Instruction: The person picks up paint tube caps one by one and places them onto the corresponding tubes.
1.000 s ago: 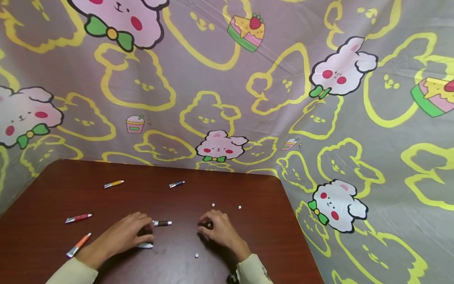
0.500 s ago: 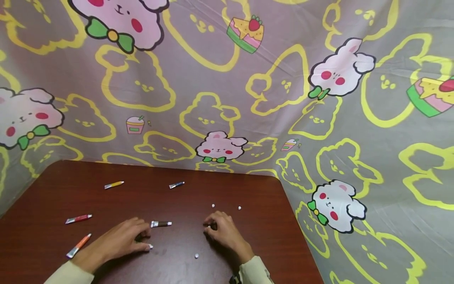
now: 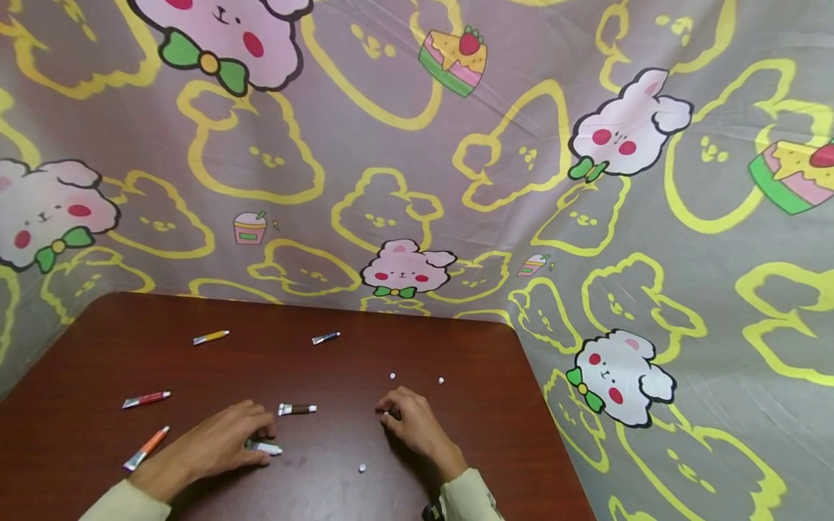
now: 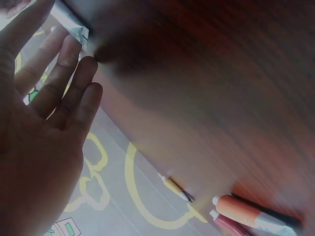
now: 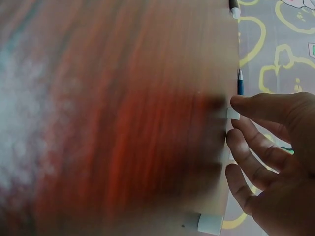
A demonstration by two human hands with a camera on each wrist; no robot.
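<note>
My left hand [image 3: 224,443] lies over the left-middle of the table, thumb beside a small white paint tube [image 3: 266,448]. Its fingers look fairly straight in the left wrist view, near the tube's crimped end [image 4: 82,35]. A dark brown paint tube [image 3: 296,409] is just beyond that hand. To the right, my right hand [image 3: 415,428] pinches a small white cap [image 5: 233,113] between thumb and index fingertips, low over the table; the other fingers are loosely bent. More white caps lie nearby: one in front [image 3: 362,468], two behind, the left cap [image 3: 392,376] and right cap [image 3: 441,380].
Red [image 3: 146,399] and orange [image 3: 146,449] paint tubes lie at the left. A yellow tube [image 3: 211,337] and a dark blue tube [image 3: 326,338] are farther back. The brown table [image 3: 449,347] meets a patterned cloth [image 3: 469,217] at the back and right.
My left thumb has shifted to the near side of the white tube, which shows more than half a second ago. My right hand has moved slightly right.
</note>
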